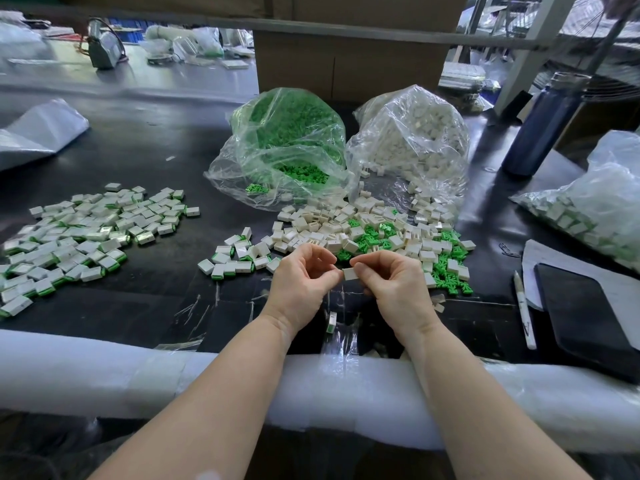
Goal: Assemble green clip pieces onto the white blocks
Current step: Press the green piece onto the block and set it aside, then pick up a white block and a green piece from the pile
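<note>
Far centre: clear plastic bag (pixel 287 147) of green clip pieces (pixel 304 169), mouth open toward me; right of it, clear bag (pixel 412 133) of white blocks (pixel 415 147), spilling onto the black table (pixel 156 150). My left hand (pixel 304 282) and right hand (pixel 391 282) pinch one white block (pixel 350 273) between fingertips, near centre. Whether a clip sits in it is hidden. Finished pile (pixel 86 233) lies left; bag at right edge is cut off

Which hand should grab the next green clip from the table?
Right. The right hand sits nearest the loose green plastic clips, though it pinches the small white plastic block. The left hand lies nearer the finished pile.
</note>
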### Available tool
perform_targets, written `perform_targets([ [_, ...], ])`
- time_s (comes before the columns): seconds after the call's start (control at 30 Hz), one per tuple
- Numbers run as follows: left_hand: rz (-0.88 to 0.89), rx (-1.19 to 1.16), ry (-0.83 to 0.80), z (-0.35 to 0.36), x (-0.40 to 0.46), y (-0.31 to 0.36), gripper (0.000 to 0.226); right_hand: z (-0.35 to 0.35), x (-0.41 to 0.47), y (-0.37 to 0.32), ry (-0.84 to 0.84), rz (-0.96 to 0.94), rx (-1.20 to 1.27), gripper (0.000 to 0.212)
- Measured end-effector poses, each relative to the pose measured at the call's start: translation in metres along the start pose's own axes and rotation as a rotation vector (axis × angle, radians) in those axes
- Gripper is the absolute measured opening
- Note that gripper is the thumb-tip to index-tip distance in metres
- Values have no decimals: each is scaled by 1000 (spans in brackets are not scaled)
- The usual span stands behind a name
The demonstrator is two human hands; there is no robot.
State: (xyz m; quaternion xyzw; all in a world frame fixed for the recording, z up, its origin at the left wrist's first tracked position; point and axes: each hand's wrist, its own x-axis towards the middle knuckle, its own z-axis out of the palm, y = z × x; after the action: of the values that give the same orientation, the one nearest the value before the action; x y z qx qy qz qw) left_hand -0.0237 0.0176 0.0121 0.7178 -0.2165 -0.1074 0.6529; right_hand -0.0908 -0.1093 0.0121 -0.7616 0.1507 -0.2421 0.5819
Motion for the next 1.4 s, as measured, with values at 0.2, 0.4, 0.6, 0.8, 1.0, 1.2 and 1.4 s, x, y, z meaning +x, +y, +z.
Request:
perform_targets([
  [0.2,23,106,-77,1,-2,2,12,0,-1,-1,-54,10,45,22],
  [0.4,-19,76,134,1,2,-2,7,-1,-1,-3,35,-14,-41,14],
  [0.6,4,343,530,-11,8,-8,10,-9,2,1,319,8,-153,11],
  [0.8,-61,503,524,-12,9,-11,25,-10,3,3,396,27,-282,9],
  [1.0,-67,638,457,-10,7,-10,37,-11,3,4,380,67,-454,11],
  [1.2,86,737,316,-2,2,-6,19,-9,2,7,313,127,-711,34],
  [1.4,137,697,238,2,2,-8,9,-7,3,9,219,137,-831,32],
])
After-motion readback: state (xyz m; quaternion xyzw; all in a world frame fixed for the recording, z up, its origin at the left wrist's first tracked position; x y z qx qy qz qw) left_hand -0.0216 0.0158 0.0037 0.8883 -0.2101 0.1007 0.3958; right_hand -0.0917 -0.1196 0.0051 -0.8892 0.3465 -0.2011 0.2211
